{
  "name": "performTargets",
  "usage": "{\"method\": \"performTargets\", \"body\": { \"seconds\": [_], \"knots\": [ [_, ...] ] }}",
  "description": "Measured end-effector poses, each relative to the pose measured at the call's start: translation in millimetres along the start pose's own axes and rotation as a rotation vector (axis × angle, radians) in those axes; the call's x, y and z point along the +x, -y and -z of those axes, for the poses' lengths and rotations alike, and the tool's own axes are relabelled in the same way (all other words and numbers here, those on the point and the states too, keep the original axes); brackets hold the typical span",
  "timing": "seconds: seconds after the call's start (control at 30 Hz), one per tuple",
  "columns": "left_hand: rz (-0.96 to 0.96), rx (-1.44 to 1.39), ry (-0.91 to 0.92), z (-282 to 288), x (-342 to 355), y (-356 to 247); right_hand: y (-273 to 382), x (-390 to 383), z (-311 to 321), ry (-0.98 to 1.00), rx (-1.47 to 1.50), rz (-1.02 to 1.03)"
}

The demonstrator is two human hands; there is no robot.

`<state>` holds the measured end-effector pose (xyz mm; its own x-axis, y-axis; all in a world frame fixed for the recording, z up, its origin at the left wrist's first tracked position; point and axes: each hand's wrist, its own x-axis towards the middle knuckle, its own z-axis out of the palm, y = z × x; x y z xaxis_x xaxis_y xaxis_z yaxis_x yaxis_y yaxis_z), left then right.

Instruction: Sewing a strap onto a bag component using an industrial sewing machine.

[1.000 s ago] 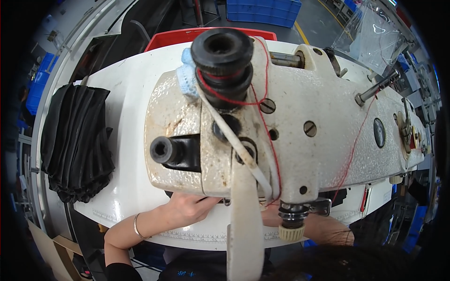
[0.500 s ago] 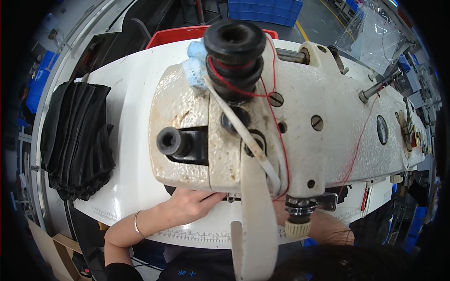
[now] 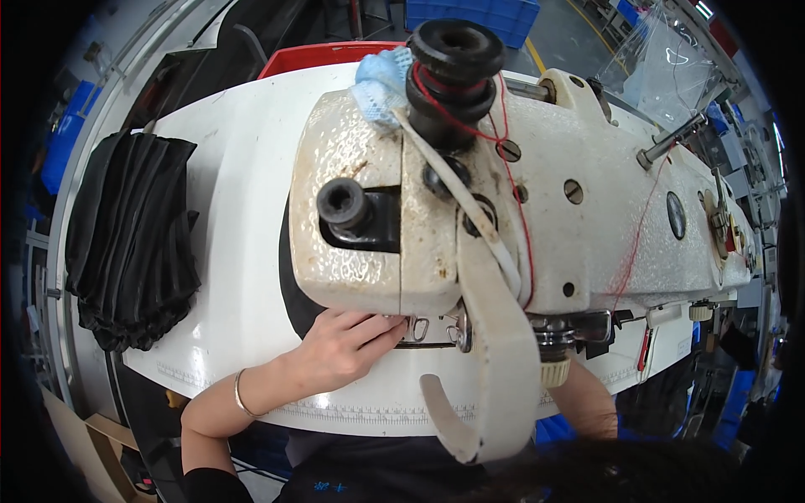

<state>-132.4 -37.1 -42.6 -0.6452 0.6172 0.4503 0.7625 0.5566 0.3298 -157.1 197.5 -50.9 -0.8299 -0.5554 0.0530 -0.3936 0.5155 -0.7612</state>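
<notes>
Bent at the knuckles, my left hand (image 3: 348,348) reaches under the front end of a white sewing machine (image 3: 360,277). Its fingers are closed together beside small metal parts (image 3: 417,329); whatever the tips pinch is hidden. Black fabric (image 3: 295,289) shows on the white table under the machine's head, next to this hand. Of my right arm, only the forearm (image 3: 587,398) is visible; the machine and a curved pale lever (image 3: 499,360) cover the hand. Red thread (image 3: 518,210) runs from a black knob (image 3: 457,54) down the machine's front.
A stack of pleated black fabric pieces (image 3: 134,239) lies at the left on the white table (image 3: 239,193). Light blue cloth (image 3: 381,84) is tucked beside the knob. Behind the table are a red bin (image 3: 327,57) and a blue crate (image 3: 478,18). A ruler strip (image 3: 335,415) follows the near edge.
The whole view has shifted, and the machine's head sits farther right and higher. More of my left hand, the metal parts and the black fabric shows; my right hand is more covered.
</notes>
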Motion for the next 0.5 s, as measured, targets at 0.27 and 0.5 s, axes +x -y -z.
{"method": "performTargets", "body": {
  "seconds": [0.27, 0.5],
  "knots": [
    [0.007, 0.024, 0.066, 4, -7, -1, 17, 10, -9, 0.067, 0.404, 0.170],
    [0.094, 0.099, 0.041, 3, 5, 6, -18, 9, -34, -0.007, 0.420, 0.221]
  ]
}}
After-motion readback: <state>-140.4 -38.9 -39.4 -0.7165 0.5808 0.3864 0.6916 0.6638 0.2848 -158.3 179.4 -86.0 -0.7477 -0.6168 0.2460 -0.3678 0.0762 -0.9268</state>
